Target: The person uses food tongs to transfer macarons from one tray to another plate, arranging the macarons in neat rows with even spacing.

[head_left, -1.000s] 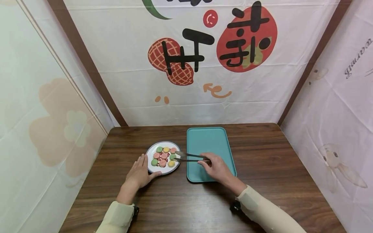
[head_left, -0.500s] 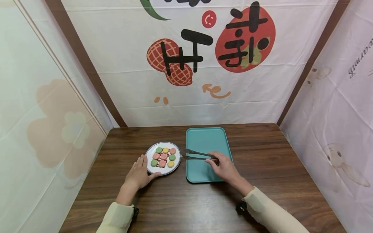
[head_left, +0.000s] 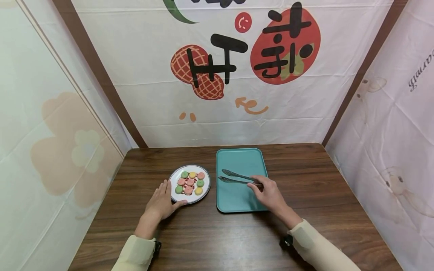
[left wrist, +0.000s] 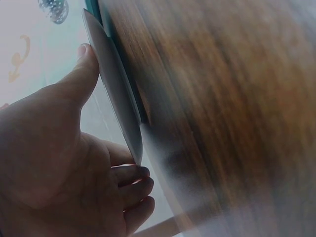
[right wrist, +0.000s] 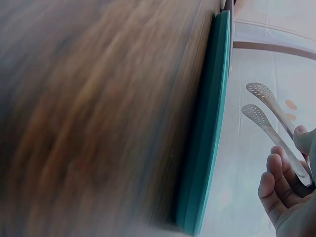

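My left hand (head_left: 160,201) rests against the near left rim of a white plate (head_left: 173,191) with a blue edge, fingers along its side and thumb at the front. Several small round pink, green and yellow sweets, like macarons (head_left: 190,182), lie on the plate. In the left wrist view the thumb and fingers touch the rim of the plate (left wrist: 113,84). With my right hand (head_left: 269,194) I grip metal tongs (head_left: 237,177) above a teal tray (head_left: 237,158). The tongs' perforated tips are spread apart, with nothing between them in the right wrist view.
The plate and the tray sit side by side on a dark wooden table (head_left: 210,241), a narrow gap between them. Printed white cloth (head_left: 162,124) hangs behind the table and along both sides.
The right hand has drawn the tongs to the right, from over the plate's right side to above the tray. The left hand and plate stay in place.
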Motion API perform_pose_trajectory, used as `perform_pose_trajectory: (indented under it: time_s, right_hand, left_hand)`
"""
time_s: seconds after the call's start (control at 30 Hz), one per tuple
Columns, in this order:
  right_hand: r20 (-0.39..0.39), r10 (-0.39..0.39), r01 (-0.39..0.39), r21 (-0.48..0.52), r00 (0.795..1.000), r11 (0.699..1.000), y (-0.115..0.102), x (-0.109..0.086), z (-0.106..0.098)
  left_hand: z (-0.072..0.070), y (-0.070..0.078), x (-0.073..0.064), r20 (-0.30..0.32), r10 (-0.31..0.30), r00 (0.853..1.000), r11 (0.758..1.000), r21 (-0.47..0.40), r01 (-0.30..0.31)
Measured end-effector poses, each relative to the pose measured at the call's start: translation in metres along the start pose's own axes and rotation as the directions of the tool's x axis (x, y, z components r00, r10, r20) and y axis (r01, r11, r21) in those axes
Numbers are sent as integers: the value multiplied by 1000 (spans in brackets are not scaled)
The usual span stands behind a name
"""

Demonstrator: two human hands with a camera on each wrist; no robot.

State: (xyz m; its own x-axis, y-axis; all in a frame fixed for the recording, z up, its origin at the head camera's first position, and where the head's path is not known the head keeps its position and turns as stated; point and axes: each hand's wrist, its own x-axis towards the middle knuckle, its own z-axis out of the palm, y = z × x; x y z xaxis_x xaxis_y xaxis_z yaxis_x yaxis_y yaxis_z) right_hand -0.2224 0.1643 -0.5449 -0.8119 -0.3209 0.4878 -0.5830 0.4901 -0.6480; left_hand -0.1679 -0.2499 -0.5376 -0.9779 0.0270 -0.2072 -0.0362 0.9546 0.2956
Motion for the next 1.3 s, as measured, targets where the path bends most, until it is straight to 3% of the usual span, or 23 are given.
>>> perform_pose_trajectory:
  time_s: [0.63,1.1,1.3]
  right_hand:
    - [-95,101,-109,-74,990,991,16,-11,-30]
    - [-161,123,-144,-129,979,981,31,-23,-49]
    - [-189,92,-120,-146,978,982,39,-27,-56]
  left_hand:
    - [1,-2,2,0,-5,1000,1000,0,5]
    - [0,1,0,-9,4,1000,1000,-7,-4]
    - [-1,1,0,-4,-1,1000,1000,-6,1]
